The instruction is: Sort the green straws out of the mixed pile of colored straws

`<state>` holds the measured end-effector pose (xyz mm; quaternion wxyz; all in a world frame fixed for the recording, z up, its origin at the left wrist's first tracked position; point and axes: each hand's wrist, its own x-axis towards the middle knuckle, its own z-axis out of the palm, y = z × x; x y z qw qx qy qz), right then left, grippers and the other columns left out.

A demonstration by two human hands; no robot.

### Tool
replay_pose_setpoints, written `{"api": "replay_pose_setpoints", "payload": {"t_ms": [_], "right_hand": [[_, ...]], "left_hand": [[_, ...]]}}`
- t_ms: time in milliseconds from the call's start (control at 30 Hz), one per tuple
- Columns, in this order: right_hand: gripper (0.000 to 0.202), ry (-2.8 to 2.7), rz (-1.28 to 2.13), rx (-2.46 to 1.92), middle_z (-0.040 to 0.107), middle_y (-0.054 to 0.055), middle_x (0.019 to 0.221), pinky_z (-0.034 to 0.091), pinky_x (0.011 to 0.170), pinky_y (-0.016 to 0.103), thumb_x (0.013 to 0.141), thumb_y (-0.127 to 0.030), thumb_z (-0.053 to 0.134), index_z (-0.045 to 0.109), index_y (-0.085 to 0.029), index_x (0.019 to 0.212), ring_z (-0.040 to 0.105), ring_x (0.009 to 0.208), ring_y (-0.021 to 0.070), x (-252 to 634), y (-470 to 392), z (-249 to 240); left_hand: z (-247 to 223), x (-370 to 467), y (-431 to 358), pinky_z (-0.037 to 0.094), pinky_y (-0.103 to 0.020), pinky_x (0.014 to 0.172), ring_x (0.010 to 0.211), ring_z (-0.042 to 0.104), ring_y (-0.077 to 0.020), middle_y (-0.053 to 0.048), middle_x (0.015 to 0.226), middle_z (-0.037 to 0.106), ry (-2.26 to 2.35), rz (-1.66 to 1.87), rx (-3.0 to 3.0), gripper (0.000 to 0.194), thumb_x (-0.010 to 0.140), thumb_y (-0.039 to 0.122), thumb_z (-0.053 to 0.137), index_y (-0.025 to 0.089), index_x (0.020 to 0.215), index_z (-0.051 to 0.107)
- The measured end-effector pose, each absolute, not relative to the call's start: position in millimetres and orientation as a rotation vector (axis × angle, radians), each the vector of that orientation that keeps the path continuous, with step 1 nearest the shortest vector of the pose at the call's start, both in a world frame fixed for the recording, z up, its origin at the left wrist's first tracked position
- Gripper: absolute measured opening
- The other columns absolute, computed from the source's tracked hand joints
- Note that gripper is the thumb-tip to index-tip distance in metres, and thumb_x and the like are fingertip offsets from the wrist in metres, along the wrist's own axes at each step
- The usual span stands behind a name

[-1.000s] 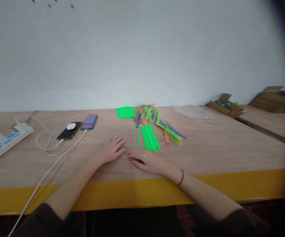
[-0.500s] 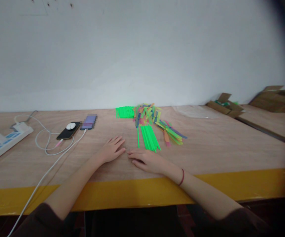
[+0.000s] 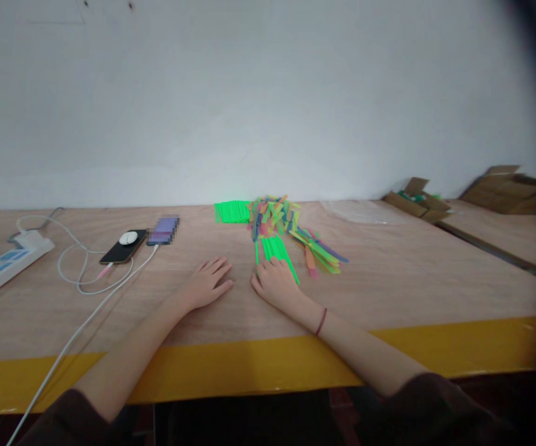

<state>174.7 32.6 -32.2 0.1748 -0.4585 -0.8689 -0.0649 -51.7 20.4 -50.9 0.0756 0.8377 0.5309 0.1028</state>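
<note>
My left hand (image 3: 207,285) lies flat on the table with its fingers spread, holding nothing. A tiny object (image 3: 235,280), too small to name, is by its thumb. My right hand (image 3: 277,284) rests over the near end of a row of bright green sticks (image 3: 281,249), fingers curled down and closed. Its fingertips meet the lower end of a single green stick (image 3: 257,251) lying just left of the row; whether they grip it is hidden. Behind are a pile of mixed coloured flat strips (image 3: 275,217) and a second group of green sticks (image 3: 232,212).
Longer coloured strips (image 3: 321,251) fan out on the right. Leftward lie a black phone (image 3: 114,253) with a white mouse-shaped item (image 3: 128,238), another phone (image 3: 163,229), white cables and a power strip (image 3: 15,260). Cardboard boxes (image 3: 512,192) and clear plastic (image 3: 361,212) are at right rear.
My right hand has moved forward and slightly right, from beside my left fingers onto the near end of the green sticks, and its fingers have curled. My left hand stays put.
</note>
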Motion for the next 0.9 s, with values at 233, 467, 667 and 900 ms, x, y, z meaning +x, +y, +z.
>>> {"api": "replay_pose_setpoints", "payload": {"t_ms": [233, 467, 667, 900], "right_hand": [[0.025, -2.429, -0.287, -1.353, 0.066, 0.019, 0.075, 0.037, 0.080, 0.049, 0.087, -0.016, 0.046, 0.070, -0.014, 0.079, 0.057, 0.089, 0.0347, 182.4, 18.8, -24.4], [0.025, -2.468, -0.442, -1.038, 0.064, 0.011, 0.075, 0.034, 0.072, 0.037, 0.093, -0.022, 0.045, 0.066, -0.016, 0.080, 0.055, 0.084, 0.0249, 172.3, -0.5, -22.6], [0.032, -2.420, -0.307, -1.210, 0.066, 0.010, 0.088, 0.036, 0.078, 0.034, 0.098, -0.034, 0.042, 0.064, -0.017, 0.083, 0.057, 0.088, 0.0226, 208.5, 41.7, -4.2], [0.035, -1.992, -0.356, -2.086, 0.067, 0.018, 0.103, 0.041, 0.077, 0.033, 0.094, -0.035, 0.043, 0.068, -0.011, 0.099, 0.062, 0.093, 0.0257, 293.8, 89.9, 3.9]], "left_hand": [[-41.1, -39.4, 23.6, 0.032, -0.040, 0.112, 0.129, 0.048, -0.0263, -0.013, 0.133, 0.058, 1.526, 0.686, 2.331, 0.050, 0.094, 0.049, 0.039, 0.014, 0.121, 0.063], [-17.1, 14.4, 31.7, 0.052, -0.030, 0.075, 0.082, 0.066, -0.0157, -0.008, 0.096, 0.068, 1.173, 1.153, 1.224, 0.035, 0.092, 0.048, 0.046, 0.018, 0.106, 0.058], [-14.2, -1.0, 33.7, 0.030, -0.018, 0.045, 0.046, 0.037, -0.0052, 0.005, 0.069, 0.046, 1.249, 1.379, 1.112, 0.024, 0.091, 0.035, 0.048, 0.017, 0.104, 0.057], [-21.0, -24.8, 37.7, 0.039, -0.023, 0.062, 0.063, 0.051, -0.0125, 0.004, 0.066, 0.050, 1.505, 1.376, 1.628, 0.032, 0.095, 0.035, 0.039, 0.017, 0.117, 0.054]]}}
